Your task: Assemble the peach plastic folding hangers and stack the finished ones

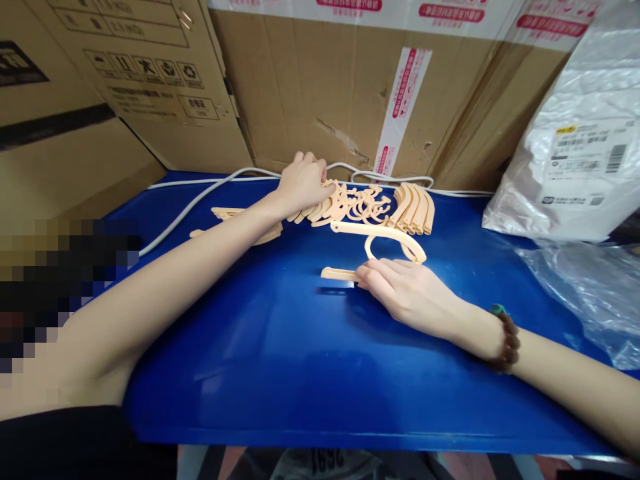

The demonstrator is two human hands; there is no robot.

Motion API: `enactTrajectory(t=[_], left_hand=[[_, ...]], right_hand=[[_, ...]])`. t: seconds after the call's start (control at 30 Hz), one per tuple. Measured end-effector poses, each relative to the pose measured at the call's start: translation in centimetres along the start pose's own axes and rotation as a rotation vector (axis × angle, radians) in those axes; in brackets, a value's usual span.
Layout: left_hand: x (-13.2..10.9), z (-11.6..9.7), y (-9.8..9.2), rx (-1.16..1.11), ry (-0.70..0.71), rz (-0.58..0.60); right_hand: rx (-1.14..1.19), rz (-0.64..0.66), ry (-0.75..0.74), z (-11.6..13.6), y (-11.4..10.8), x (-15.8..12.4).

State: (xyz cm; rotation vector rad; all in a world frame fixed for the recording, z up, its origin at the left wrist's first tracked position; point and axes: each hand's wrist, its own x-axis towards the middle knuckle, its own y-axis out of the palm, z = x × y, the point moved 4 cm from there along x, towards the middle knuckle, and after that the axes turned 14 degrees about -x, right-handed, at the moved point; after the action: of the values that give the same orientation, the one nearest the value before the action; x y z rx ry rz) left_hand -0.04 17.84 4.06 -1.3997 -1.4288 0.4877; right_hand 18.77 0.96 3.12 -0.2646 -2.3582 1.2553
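My right hand is closed around a beige plastic folding hanger, raised over the table. One curved arm of it extends above my fingers, a rounded loop shows behind them, and a straight end juts out to the left. Further back, my left hand reaches down to a row of flat beige pieces, fingers curled and thumb against the row's top end. Whatever its fingertips pinch is hidden. Right of that row lie a heap of small hook-shaped parts and a stack of curved hanger arms.
More beige pieces lie partly behind my left forearm on the blue table. A white cable runs along the back, before cardboard boxes. At right are a white mailing bag and clear plastic film.
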Motion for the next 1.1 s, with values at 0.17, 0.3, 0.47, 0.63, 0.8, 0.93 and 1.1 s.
enactTrajectory(t=[0.17, 0.3, 0.47, 0.63, 0.8, 0.93, 1.1], left_hand=[[0.5, -0.1, 0.2, 0.003, 0.039, 0.028], [0.8, -0.2, 0.5, 0.003, 0.025, 0.054], [1.1, -0.6, -0.2, -0.07, 0.007, 0.018], [0.5, -3.1, -3.9, -0.225, 0.119, -0.087], [-2.6, -6.7, -6.7, -0.306, 0.183, -0.067], [-6.5, -8.0, -5.4, -0.382, 0.083, 0.047], [-11.2, -8.5, -3.3, -0.464, 0.019, 0.172]], right_hand=[[-0.01, -0.004, 0.024, -0.1, 0.2, 0.0], [-0.003, -0.022, 0.068, -0.2, 0.1, 0.2], [-0.006, -0.015, 0.129, -0.4, -0.2, 0.2], [0.02, -0.024, 0.21, -0.6, -0.5, 0.1], [0.011, -0.035, 0.203, -0.6, -0.4, -0.1], [0.002, -0.018, 0.191, -0.7, 0.0, -0.1], [0.036, 0.004, 0.164, -0.8, 0.4, 0.1]])
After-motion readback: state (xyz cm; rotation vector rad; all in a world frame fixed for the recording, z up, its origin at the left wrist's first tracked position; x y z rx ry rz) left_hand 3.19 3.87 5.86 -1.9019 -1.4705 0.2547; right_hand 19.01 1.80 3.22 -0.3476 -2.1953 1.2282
